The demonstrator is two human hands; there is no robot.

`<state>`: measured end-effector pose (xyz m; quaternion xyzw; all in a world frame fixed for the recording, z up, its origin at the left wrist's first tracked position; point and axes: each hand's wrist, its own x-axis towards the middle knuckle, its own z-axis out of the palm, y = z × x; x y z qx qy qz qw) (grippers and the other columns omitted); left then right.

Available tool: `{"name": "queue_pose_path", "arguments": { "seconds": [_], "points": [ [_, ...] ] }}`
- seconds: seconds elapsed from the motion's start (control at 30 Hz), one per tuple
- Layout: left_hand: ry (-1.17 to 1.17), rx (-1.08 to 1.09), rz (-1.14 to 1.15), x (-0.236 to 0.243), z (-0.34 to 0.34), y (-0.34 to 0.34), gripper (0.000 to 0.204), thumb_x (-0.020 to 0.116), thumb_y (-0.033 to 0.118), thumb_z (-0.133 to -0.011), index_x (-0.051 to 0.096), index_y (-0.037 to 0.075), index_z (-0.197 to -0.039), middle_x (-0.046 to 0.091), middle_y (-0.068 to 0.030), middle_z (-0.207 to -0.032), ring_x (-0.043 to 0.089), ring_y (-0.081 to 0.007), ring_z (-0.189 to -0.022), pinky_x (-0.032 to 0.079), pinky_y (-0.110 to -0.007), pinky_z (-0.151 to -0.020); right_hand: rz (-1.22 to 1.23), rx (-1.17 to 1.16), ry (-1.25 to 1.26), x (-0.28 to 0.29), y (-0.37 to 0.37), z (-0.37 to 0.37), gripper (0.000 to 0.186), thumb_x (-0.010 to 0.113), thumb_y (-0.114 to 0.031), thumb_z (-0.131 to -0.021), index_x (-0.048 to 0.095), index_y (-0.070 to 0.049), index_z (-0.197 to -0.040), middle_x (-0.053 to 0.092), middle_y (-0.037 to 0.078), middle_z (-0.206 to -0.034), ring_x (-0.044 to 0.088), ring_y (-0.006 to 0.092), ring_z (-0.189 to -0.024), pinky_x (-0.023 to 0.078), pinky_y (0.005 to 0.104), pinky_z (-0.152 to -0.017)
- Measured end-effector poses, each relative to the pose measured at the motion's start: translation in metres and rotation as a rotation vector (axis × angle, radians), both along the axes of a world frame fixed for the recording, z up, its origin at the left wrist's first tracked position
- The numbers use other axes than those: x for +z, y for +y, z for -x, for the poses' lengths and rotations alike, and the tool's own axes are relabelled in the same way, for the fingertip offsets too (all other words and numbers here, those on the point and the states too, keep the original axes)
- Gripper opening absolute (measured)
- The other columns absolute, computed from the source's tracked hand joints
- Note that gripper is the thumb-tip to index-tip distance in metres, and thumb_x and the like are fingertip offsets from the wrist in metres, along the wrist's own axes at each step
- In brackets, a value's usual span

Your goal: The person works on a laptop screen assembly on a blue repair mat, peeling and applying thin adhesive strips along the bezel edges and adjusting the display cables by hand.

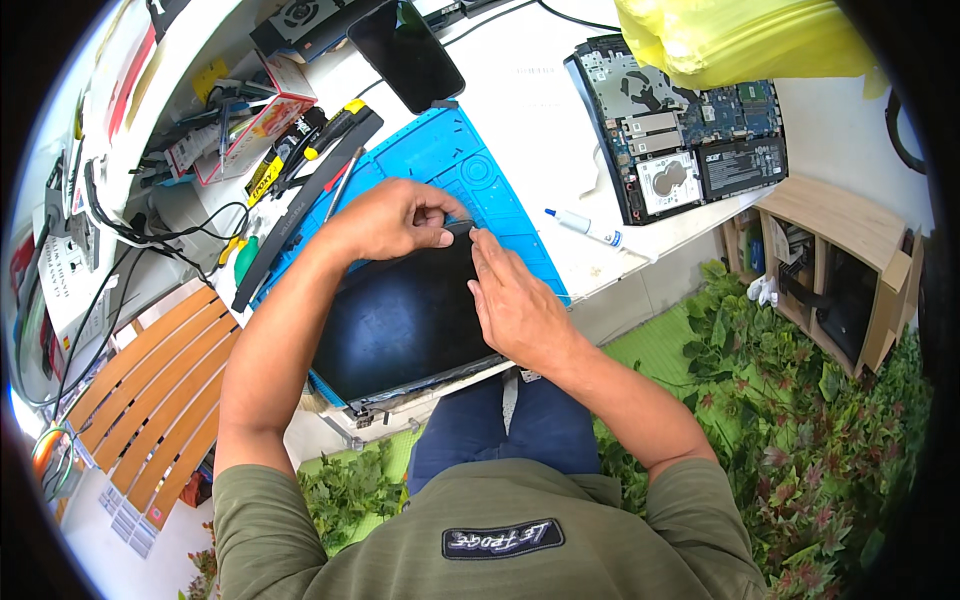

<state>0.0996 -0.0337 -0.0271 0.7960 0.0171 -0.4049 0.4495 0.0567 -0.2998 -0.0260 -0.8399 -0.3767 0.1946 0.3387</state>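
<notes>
Head view: the left hand (405, 222) curls narrowly at the far edge of a dark screen panel (390, 325); anything pinched is indistinct. The right hand (515, 300), fingers nearly straight, hides part of its right edge, grip unclear. Beyond, a blue mat (425, 150) is partly covered.

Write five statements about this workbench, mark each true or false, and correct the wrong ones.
1. The left hand and right hand are close together at the far right corner of the dark panel. True.
2. The blue mat lies to the right of the white marker. False: the mat lies to the marker's left.
3. The open laptop base shows its inner parts. True.
4. The black phone is in the left hand. False: it lies near the far end of the mat.
5. The yellow bag is at the far right of the table. True.
</notes>
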Motion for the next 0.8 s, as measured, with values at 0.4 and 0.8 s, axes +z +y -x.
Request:
{"name": "queue_pose_path", "arguments": {
  "seconds": [0.4, 0.8],
  "points": [
    [-0.221, -0.023, -0.026, -0.011, -0.001, -0.018, 0.022, 0.085, 0.021, -0.101, 0.083, 0.002, -0.11, 0.082, -0.0115, -0.101, 0.077, -0.0234, -0.095, 0.059, -0.039, -0.088, -0.001, 0.003, -0.006, -0.001, -0.001, 0.0, 0.051, 0.064, -0.009, -0.105, 0.056, 0.024, -0.143, 0.05, 0.032, -0.158, 0.064, 0.0407, -0.124, 0.057, 0.0447, -0.108],
    [0.039, -0.1, -0.019, 0.002, -0.006, 0.02, 0.024, 0.09, 0.015, -0.094, 0.084, 0.001, -0.112, 0.082, -0.0064, -0.091, 0.075, -0.0155, -0.085, 0.06, -0.035, -0.085, -0.04, -0.019, -0.019, -0.007, -0.003, -0.001, 0.05, 0.064, -0.008, -0.105, 0.057, 0.022, -0.144, 0.054, 0.029, -0.158, 0.066, 0.0405, -0.125, 0.06, 0.045, -0.105]
  ]
}}
